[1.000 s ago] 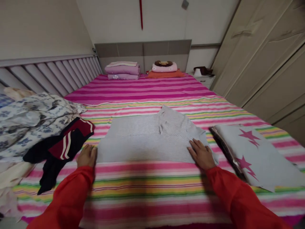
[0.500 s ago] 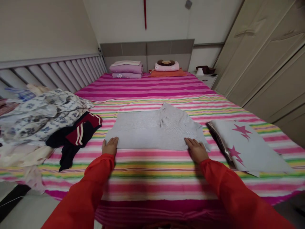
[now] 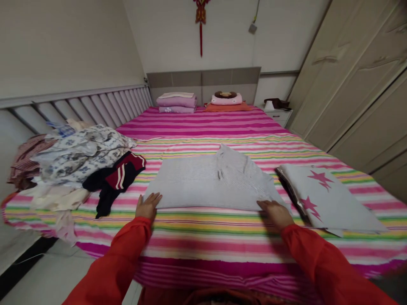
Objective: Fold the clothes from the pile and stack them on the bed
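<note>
A light grey garment (image 3: pixel 190 182) lies folded lengthwise on the striped bedsheet (image 3: pixel 203 245), its near edge roughly straight and a sleeve bunched on its right half. At its near left corner rests my left hand (image 3: pixel 148 206), palm down with the fingers spread. My right hand (image 3: pixel 276 213) touches the near edge toward the right end, its fingers stretched out over the cloth. Neither hand grips anything that shows.
Folded clothes with pink stars on top (image 3: pixel 337 199) lie at the right. A dark and maroon garment (image 3: pixel 122 176) and a heap of floral clothes (image 3: pixel 79 156) lie at the left. Folded bedding (image 3: pixel 176 101) sits by the headboard (image 3: pixel 229 77).
The view has tilted up a little and turned left. My right hand has slid rightward along the garment's near edge. My left hand stays at the left corner.
</note>
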Available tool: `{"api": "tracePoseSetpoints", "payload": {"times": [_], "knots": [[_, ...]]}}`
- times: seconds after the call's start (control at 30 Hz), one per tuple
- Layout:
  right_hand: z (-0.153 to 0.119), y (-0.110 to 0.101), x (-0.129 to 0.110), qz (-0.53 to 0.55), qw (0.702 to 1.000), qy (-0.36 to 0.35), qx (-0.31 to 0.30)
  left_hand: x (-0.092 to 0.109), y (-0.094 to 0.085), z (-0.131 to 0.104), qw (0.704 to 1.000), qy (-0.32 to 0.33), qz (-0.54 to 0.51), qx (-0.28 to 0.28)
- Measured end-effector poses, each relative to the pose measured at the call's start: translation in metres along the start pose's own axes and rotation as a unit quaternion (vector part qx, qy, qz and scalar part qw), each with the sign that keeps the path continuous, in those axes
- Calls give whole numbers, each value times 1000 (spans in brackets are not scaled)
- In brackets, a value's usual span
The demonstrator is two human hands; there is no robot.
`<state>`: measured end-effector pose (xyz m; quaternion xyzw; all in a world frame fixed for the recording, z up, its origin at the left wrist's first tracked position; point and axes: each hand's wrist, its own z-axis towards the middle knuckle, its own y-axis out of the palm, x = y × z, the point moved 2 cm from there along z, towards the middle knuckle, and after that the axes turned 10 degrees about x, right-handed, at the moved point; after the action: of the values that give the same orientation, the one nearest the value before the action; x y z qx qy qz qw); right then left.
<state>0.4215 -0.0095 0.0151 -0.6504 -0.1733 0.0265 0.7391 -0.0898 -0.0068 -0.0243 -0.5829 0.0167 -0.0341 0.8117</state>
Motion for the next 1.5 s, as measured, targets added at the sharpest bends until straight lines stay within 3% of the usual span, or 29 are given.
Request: {"api": "tracePoseSetpoints", "payload": {"times": [0.17,0.3,0.47,0.63,0.8,0.9,0.97,1.1,1.27,1.4,1.5], "knots": [[-52,21,2,49,994,-26,92,4,-14,-39,999,22,38,2],[-92,38,-3,93,984,-43,149,2,-9,-70,999,28,34,8],[-106,49,-11,104,981,-37,162,4,1,-83,1000,0,2,-19],[-101,43,-17,98,988,-10,116,26,0,-71,999,-23,-48,-8],[-103,37,-22,131,978,40,159,86,7,-48,997,36,-63,32],[-103,44,-21,143,970,69,184,121,24,-37,993,97,-66,4],[-103,51,-18,166,967,73,180,132,34,-32,991,114,-62,-24],[-100,57,-4,243,943,100,205,132,41,-26,991,102,-69,-47],[-85,60,14,257,910,174,275,135,33,-11,990,80,-117,-25],[-73,65,16,289,897,214,258,142,26,8,988,69,-137,-5],[-70,62,15,327,888,242,214,126,24,19,993,16,-114,-13]]}}
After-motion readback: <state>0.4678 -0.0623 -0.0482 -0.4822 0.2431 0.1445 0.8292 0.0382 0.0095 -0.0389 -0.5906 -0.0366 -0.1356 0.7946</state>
